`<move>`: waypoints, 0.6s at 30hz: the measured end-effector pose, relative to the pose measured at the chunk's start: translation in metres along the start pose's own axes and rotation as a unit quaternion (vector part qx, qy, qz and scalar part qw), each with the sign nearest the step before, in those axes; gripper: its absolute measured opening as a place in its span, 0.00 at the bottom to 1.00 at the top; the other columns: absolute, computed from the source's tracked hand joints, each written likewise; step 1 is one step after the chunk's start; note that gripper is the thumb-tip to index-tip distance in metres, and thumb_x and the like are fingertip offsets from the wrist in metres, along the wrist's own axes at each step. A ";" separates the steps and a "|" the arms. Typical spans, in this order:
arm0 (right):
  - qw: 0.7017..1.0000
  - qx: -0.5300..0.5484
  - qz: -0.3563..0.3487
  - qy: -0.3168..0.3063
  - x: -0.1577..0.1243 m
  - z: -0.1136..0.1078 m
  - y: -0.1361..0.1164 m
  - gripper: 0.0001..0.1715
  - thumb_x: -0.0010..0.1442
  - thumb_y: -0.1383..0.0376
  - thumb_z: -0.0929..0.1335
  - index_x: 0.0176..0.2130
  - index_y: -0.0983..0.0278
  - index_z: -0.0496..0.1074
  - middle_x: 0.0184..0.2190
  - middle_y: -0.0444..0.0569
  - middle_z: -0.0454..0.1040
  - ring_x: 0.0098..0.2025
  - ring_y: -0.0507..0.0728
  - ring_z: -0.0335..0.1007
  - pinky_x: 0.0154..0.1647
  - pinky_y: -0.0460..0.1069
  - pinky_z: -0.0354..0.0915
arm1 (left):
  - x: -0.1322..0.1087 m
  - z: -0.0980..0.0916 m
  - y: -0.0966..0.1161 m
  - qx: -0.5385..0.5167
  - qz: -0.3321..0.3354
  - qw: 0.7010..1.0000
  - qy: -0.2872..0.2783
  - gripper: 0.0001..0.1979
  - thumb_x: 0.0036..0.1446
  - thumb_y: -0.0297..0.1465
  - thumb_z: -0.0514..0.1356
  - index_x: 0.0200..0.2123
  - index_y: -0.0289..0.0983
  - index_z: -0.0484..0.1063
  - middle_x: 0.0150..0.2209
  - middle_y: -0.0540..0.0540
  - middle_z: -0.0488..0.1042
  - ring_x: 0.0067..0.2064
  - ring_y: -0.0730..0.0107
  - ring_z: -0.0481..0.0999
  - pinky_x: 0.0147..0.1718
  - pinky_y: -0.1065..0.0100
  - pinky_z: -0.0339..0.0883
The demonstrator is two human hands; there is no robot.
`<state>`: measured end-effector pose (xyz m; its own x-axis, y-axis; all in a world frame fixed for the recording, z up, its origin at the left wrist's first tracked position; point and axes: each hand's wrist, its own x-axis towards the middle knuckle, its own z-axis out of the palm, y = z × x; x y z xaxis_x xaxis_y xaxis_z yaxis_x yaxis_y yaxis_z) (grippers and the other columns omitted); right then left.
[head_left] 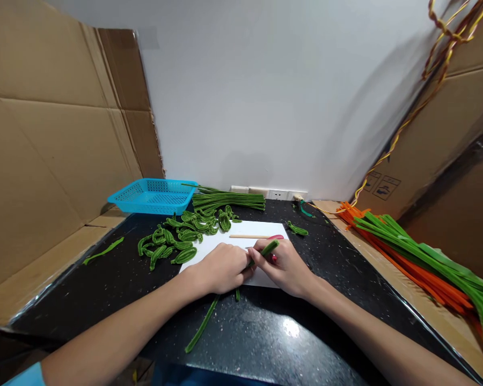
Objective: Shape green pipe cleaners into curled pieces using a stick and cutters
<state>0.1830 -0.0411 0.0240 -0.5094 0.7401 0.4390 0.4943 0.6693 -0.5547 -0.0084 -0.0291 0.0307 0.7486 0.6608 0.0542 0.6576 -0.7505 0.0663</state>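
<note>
Head camera view: both hands meet over the front part of a white sheet point(257, 228) on the black desk point(245, 343), working a fuzzy green strip point(270, 247) between them. The left hand point(227, 265) is curled over, its fingers closed around the strip; one long green tail hangs out toward the near edge, with a short end beside it. The right hand point(284, 268) pinches the strip's upper end between thumb and fingers. Something with red handles point(276, 237) shows at that hand, probably scissors; whether it is gripped I cannot tell.

To handle this well, I would let the left fingers anchor the strip firmly while the right ones guide it in small, even bends, without crushing the pile. Keeping the long tail free of the forearm should prevent snags, and any blade tip is best kept away from the left fingers. The looped green pieces point(190, 235) lying to the left, near the blue basket point(143, 208), could serve as a size check.
</note>
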 end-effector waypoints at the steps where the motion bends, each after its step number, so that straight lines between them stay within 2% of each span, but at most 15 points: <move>1: 1.000 0.004 0.000 -0.001 0.000 0.000 0.000 0.22 0.71 0.58 0.61 0.26 0.63 0.64 0.21 0.41 0.62 0.24 0.50 0.55 0.28 0.47 0.51 | 0.000 0.000 0.000 -0.001 0.000 1.000 0.000 0.15 0.66 0.34 0.53 0.32 0.35 0.76 0.35 0.39 0.82 0.35 0.55 0.81 0.34 0.65 0.67; 18: 1.000 0.015 0.000 -0.006 -0.001 0.000 0.000 0.23 0.71 0.58 0.61 0.26 0.63 0.64 0.22 0.42 0.63 0.24 0.50 0.55 0.28 0.47 0.52 | 0.000 0.001 -0.001 -0.003 0.006 1.000 0.003 0.14 0.65 0.33 0.53 0.31 0.35 0.75 0.34 0.39 0.82 0.34 0.56 0.81 0.32 0.65 0.65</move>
<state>0.1835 -0.0417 0.0243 -0.5183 0.7390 0.4303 0.4736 0.6670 -0.5752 -0.0088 -0.0284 0.0296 0.7559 0.6519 0.0607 0.6482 -0.7582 0.0712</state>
